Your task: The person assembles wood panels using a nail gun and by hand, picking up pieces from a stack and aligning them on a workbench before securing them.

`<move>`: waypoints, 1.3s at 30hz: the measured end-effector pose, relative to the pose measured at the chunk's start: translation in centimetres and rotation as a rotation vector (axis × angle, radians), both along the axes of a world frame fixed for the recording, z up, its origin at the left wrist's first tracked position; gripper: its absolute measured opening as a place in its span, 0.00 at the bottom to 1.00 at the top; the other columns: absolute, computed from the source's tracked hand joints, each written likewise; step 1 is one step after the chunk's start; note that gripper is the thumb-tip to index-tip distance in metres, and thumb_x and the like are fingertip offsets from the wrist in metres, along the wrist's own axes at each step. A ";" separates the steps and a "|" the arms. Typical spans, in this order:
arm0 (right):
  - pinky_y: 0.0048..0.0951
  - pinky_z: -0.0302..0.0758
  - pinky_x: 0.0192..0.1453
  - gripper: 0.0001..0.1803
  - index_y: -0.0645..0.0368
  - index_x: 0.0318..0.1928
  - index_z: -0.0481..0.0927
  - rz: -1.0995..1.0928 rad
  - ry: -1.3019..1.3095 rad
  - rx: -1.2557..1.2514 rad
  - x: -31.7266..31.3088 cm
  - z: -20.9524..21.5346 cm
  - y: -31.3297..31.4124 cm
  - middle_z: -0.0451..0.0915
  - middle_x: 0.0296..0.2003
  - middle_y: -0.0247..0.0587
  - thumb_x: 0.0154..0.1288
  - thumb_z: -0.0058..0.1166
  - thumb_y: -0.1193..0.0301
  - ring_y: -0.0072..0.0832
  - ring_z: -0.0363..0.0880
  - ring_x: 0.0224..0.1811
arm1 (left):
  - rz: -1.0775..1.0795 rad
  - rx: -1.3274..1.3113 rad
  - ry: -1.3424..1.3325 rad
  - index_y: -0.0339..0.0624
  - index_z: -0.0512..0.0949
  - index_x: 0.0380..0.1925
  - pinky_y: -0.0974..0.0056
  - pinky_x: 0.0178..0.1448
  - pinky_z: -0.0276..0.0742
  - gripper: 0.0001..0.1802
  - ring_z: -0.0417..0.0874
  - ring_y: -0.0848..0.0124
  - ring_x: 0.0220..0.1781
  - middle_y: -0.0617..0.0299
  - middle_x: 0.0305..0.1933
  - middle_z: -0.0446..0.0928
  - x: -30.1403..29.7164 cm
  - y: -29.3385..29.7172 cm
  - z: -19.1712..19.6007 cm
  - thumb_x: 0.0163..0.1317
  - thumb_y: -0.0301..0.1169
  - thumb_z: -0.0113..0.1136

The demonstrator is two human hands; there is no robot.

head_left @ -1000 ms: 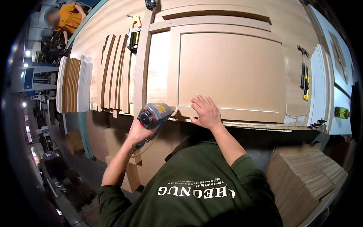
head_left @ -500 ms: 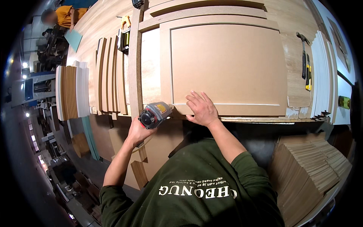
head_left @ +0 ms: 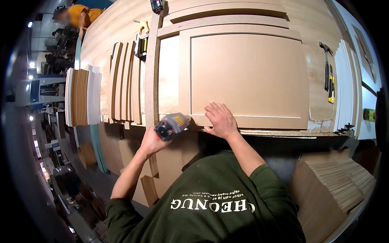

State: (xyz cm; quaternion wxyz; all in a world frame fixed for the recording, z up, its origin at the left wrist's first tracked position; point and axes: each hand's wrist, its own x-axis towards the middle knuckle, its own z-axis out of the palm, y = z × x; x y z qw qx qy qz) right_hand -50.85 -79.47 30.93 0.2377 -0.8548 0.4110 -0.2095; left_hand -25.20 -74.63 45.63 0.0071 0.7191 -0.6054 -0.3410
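Gripped in my left hand (head_left: 149, 142) is a grey nail gun (head_left: 170, 124) with a black and red cap, its nose against the near left corner of a brown fibreboard panel (head_left: 247, 77). The panel lies flat, bordered by frame strips, with a dark gap along its left and far sides and a pale gap near its front. My right hand (head_left: 221, 121) rests on the near strip close to that corner, fingers stretched out flat and thumb over the front edge. The nail gun's handle is mostly hidden by my left hand.
A long board (head_left: 152, 69) runs left of the panel. A hammer (head_left: 326, 67) and a yellow utility knife (head_left: 331, 85) lie to the right. Stacked strips (head_left: 83, 97) stand at the left, cut boards (head_left: 340, 182) low at the right. A person in orange (head_left: 83, 15) is far left.
The whole view has shifted slightly, moving the bench right and down. The nail gun stays at the panel's corner, now a little blurred and tilted. My right hand keeps its place on the near strip.
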 end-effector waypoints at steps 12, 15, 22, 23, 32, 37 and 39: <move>0.44 0.59 0.73 0.25 0.53 0.45 0.77 -0.001 0.007 -0.001 0.2 0.2 0.2 0.73 0.58 0.31 0.45 0.68 0.59 0.31 0.63 0.70 | 0.264 -0.028 0.191 0.36 0.80 0.39 0.68 0.34 0.76 0.15 0.78 0.78 0.29 0.65 0.29 0.80 3.8 1.6 -0.6 0.49 0.27 0.66; 0.44 0.59 0.73 0.26 0.53 0.45 0.77 -0.009 0.014 -0.004 0.1 0.2 0.2 0.73 0.58 0.31 0.45 0.68 0.59 0.31 0.63 0.70 | 0.213 0.022 0.091 0.36 0.82 0.39 0.64 0.46 0.80 0.18 0.84 0.72 0.38 0.56 0.34 0.84 3.0 0.5 -0.1 0.49 0.35 0.68; 0.45 0.61 0.72 0.27 0.51 0.46 0.76 -0.008 0.024 -0.012 0.1 0.1 0.2 0.73 0.58 0.30 0.44 0.68 0.59 0.32 0.64 0.70 | 0.225 0.081 0.026 0.36 0.82 0.34 0.61 0.43 0.80 0.18 0.85 0.64 0.35 0.51 0.31 0.83 3.5 0.3 -1.6 0.43 0.36 0.66; 0.45 0.61 0.72 0.27 0.51 0.46 0.76 -0.010 0.021 -0.015 0.0 0.1 0.2 0.73 0.58 0.30 0.44 0.68 0.59 0.32 0.64 0.70 | 0.241 0.125 0.019 0.36 0.82 0.35 0.60 0.44 0.80 0.19 0.85 0.64 0.35 0.50 0.31 0.83 3.4 0.2 -1.6 0.44 0.36 0.66; 0.45 0.60 0.72 0.27 0.52 0.46 0.76 -0.004 0.023 -0.024 0.4 -0.1 0.7 0.73 0.58 0.30 0.44 0.68 0.58 0.32 0.64 0.70 | 0.180 -0.024 0.038 0.37 0.81 0.36 0.58 0.47 0.80 0.20 0.86 0.57 0.40 0.49 0.35 0.83 4.4 1.5 -2.4 0.44 0.37 0.66; 0.45 0.59 0.73 0.29 0.52 0.48 0.76 -0.013 0.065 -0.038 1.0 -0.1 0.6 0.73 0.57 0.30 0.44 0.69 0.58 0.31 0.63 0.70 | 0.109 0.010 -0.046 0.38 0.82 0.38 0.57 0.47 0.80 0.20 0.86 0.56 0.41 0.49 0.36 0.84 3.6 0.4 -0.9 0.44 0.38 0.69; 0.45 0.58 0.73 0.30 0.52 0.49 0.76 -0.009 0.042 0.000 1.0 0.2 0.5 0.73 0.58 0.31 0.45 0.69 0.57 0.32 0.63 0.70 | 0.099 -0.024 0.066 0.39 0.82 0.38 0.58 0.47 0.80 0.20 0.85 0.56 0.42 0.49 0.36 0.84 4.1 0.4 -0.6 0.45 0.38 0.69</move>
